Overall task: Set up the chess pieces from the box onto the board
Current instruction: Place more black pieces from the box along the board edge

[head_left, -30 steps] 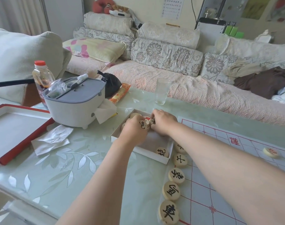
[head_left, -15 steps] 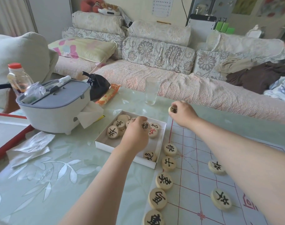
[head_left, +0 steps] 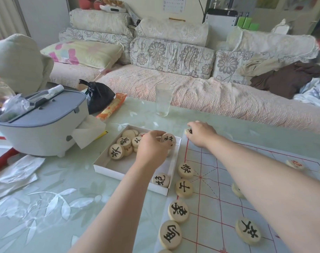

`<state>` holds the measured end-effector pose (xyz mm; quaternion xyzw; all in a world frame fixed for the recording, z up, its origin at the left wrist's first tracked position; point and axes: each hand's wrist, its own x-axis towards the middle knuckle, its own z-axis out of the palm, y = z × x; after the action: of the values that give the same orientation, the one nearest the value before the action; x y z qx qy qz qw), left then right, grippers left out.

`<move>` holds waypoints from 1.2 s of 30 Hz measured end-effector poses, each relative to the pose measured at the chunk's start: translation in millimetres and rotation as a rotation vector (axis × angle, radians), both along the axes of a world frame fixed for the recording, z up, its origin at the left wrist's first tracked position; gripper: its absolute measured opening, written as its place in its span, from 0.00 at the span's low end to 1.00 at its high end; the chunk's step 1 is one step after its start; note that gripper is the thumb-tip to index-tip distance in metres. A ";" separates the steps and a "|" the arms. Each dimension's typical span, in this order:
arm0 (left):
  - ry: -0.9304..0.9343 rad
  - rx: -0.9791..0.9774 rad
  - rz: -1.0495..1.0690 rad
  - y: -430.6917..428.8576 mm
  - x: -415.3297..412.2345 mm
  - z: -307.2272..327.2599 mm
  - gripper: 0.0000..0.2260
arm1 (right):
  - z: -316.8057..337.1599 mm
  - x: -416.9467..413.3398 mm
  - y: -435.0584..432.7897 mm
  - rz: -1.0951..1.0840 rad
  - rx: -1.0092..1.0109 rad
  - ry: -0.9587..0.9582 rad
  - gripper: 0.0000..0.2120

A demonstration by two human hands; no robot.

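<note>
the glass-topped desk (head_left: 46, 207) fills the lower frame. the board (head_left: 208, 203) lies at lower right, a column of pieces (head_left: 183, 188) down its left edge. the white box (head_left: 108, 169) sits at centre, just left of the board, with loose pieces (head_left: 116, 151) inside. over the box the left hand (head_left: 152, 150) pinches a black-marked piece (head_left: 169, 139); the right hand (head_left: 201, 133) grips a second piece (head_left: 188, 131) at the board's upper left corner.
</note>
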<state>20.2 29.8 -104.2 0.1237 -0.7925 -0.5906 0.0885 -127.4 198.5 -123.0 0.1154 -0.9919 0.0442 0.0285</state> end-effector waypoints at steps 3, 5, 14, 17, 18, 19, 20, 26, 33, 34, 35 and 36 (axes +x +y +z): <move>0.004 0.073 0.005 3.8 1.2 2.5 0.10 | 11.8 10.8 6.0 0.018 -0.079 0.043 0.23; 0.002 0.144 0.015 7.5 1.8 5.6 0.08 | 22.4 22.1 10.3 0.089 -0.183 0.053 0.20; 0.024 0.265 0.048 45.6 8.0 13.7 0.08 | 77.9 95.2 30.9 0.356 -0.421 -0.208 0.22; 0.034 0.258 0.055 64.1 5.5 13.4 0.11 | 77.8 103.0 39.5 0.369 -0.430 -0.191 0.21; 0.035 0.237 0.052 68.9 4.2 13.5 0.11 | 77.2 102.5 43.9 0.362 -0.443 -0.179 0.20; 0.038 0.223 0.032 73.5 4.1 14.3 0.11 | 77.3 101.3 49.6 0.345 -0.450 -0.170 0.19; 0.042 0.183 0.004 76.6 3.4 14.0 0.11 | 77.5 99.2 56.4 0.320 -0.445 -0.157 0.18; 0.086 -0.753 -0.098 45.6 -0.2 -5.6 0.15 | 59.3 69.7 110.2 0.039 -0.404 -0.061 0.21; -0.030 -0.935 -0.189 30.3 -0.4 -16.0 0.18 | 12.1 54.1 109.4 -0.083 -0.346 -0.137 0.21; -0.014 -0.943 -0.179 29.3 -0.7 -17.4 0.18 | 6.8 51.0 106.2 -0.086 -0.330 -0.136 0.22; -0.004 -0.933 -0.168 27.9 -1.6 -18.8 0.17 | 2.5 47.9 103.9 -0.091 -0.313 -0.130 0.23; -0.003 -0.904 -0.156 26.4 -2.6 -19.9 0.17 | -0.3 45.2 102.0 -0.098 -0.295 -0.127 0.25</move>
<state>17.6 56.2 -124.1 0.0133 -0.9777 -0.1902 0.0878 -82.2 300.5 -123.2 0.0586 -0.9789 0.1951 -0.0155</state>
